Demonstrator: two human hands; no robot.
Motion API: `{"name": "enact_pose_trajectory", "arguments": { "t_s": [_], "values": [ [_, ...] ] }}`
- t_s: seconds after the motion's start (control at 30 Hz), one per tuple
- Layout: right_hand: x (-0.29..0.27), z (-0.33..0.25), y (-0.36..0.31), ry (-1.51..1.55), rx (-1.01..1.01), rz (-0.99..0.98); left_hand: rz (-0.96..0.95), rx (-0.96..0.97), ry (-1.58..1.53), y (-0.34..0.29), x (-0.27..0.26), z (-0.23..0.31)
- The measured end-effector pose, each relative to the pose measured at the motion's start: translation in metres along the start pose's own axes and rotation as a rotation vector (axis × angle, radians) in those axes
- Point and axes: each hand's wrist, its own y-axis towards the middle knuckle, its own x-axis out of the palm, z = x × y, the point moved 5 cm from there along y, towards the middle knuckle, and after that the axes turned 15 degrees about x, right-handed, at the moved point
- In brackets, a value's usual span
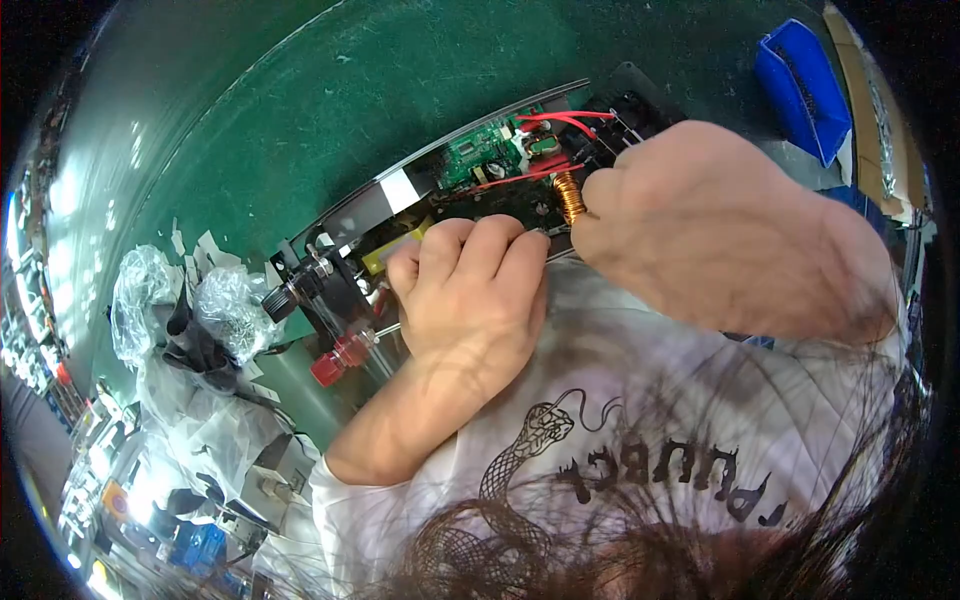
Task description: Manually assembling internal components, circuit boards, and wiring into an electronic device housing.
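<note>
In front of me lies an open black electronics chassis (345,215), set at a slant with its right end farther away. Inside it show a green circuit board (485,152), red wires (565,118) and a copper-wound coil (569,197). The left end carries a black terminal knob (290,291) and a red terminal knob (342,358). My left hand (475,285) curls its fingers over the chassis's near edge. Beside the coil, my right hand (690,220) is closed in a fist over the right end; its fingertips and whatever they hold are hidden.
The chassis rests on a green work surface (430,60). Crumpled clear plastic bags (145,300) are heaped at the left. A blue bin (803,90) stands at the far right, beside a cardboard piece (870,110).
</note>
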Motion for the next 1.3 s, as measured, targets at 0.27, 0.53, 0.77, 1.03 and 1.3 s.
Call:
{"name": "enact_pose_trajectory", "arguments": {
  "t_s": [0.27,0.53,0.77,1.03,1.3],
  "values": [
    [0.023,-0.024,-0.011,0.061,0.165,0.387,-0.052,0.012,-0.064,-0.005,-0.001,-0.002],
    [0.020,-0.024,-0.013,0.062,0.216,0.346,-0.030,0.020,-0.076,-0.002,0.000,-0.003],
    [0.021,-0.017,-0.011,0.050,0.190,0.263,-0.032,0.020,-0.078,0.000,-0.001,-0.003],
    [0.020,-0.016,-0.007,0.086,0.195,0.275,-0.030,0.029,-0.070,0.002,-0.003,-0.003],
    [0.017,-0.014,-0.003,0.077,0.189,0.253,-0.009,0.006,-0.082,0.003,-0.003,-0.001]
  ]
}}
